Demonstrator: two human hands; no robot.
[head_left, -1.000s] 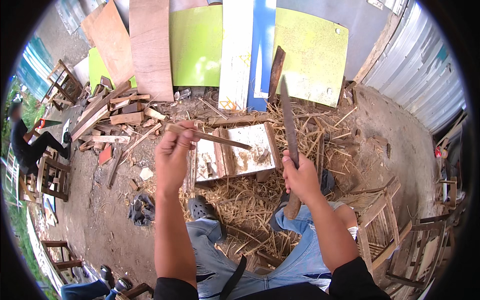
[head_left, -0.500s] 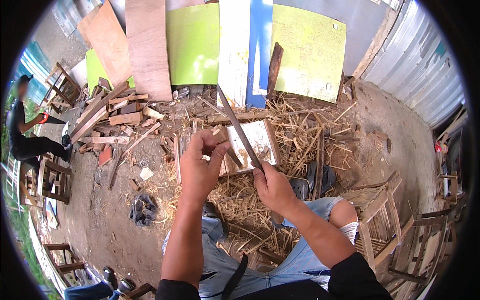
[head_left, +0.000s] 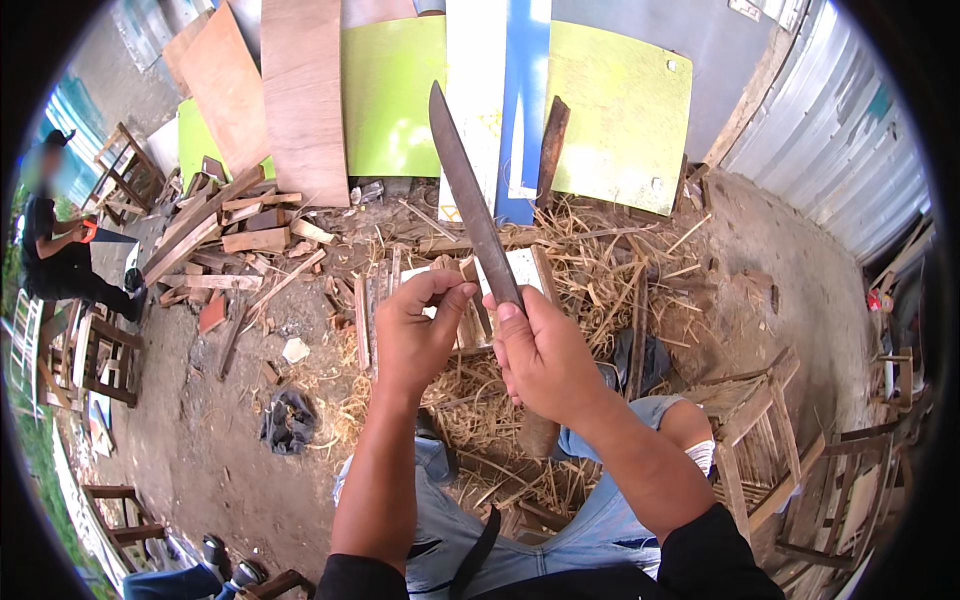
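My right hand (head_left: 545, 355) is closed around a large machete (head_left: 468, 190), near the base of its dark blade. The blade points up and away, leaning left, and the wooden handle end (head_left: 540, 437) shows below the hand. Just left of it, my left hand (head_left: 412, 335) is closed in a pinch on a small piece of wood (head_left: 477, 310), partly hidden by the fingers and close to the blade. Beneath both hands lies a wood-edged white board (head_left: 524, 268) on the ground, its near part covered by the hands.
Wood shavings (head_left: 600, 240) surround the board. Offcuts (head_left: 255, 240) pile up at the left, below leaning panels (head_left: 390, 100). A wooden chair (head_left: 765, 440) stands right of my knee. At far left is another person (head_left: 60, 245) with an orange-handled saw (head_left: 90, 231). A black plastic bag (head_left: 288, 420) lies left.
My right hand has turned the machete so its broad side faces up, and has come closer to my left hand. My left hand has shifted slightly to the right, still pinching.
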